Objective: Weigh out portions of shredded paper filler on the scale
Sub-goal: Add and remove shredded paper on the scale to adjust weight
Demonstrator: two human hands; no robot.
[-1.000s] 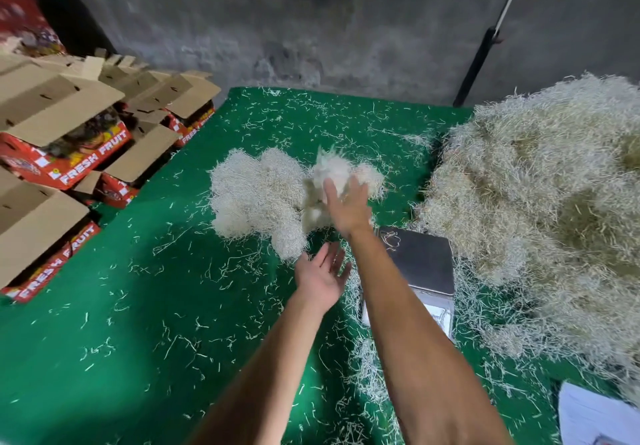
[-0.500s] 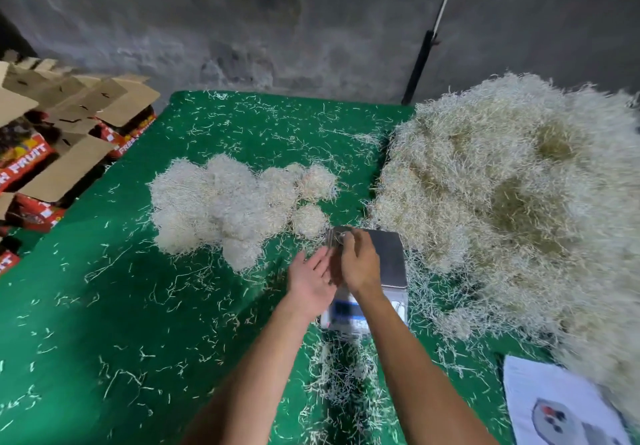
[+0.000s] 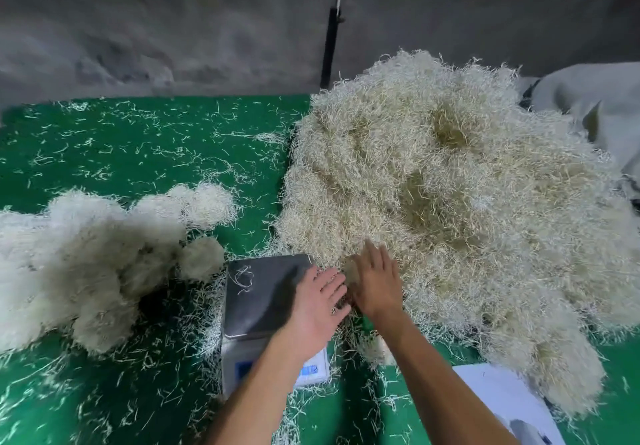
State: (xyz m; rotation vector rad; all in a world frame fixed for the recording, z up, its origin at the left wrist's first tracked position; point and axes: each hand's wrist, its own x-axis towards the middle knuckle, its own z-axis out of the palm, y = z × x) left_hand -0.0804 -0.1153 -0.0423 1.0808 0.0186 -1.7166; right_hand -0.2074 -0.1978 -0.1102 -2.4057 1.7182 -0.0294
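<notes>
A small scale [image 3: 263, 302] with a dark metal platform stands on the green table [image 3: 138, 153]; only a few paper strands lie on it. A big heap of shredded paper filler [image 3: 467, 209] spreads to its right. Rounded portions of filler [image 3: 97, 257] are bunched at the left. My left hand [image 3: 317, 309] hovers over the platform's right edge, palm down, fingers straight and holding nothing. My right hand [image 3: 375, 278] lies flat on the near-left edge of the big heap, fingers spread.
Loose strands litter the green table. A white printed sheet [image 3: 505, 403] lies at the front right. A black pole [image 3: 329, 46] leans on the grey wall behind the table. Grey cloth [image 3: 588, 94] lies at the far right.
My right hand dropped a portion on the left bunch, then both hands crossed the scale to the right. My view has turned right and the fruit boxes have left it.
</notes>
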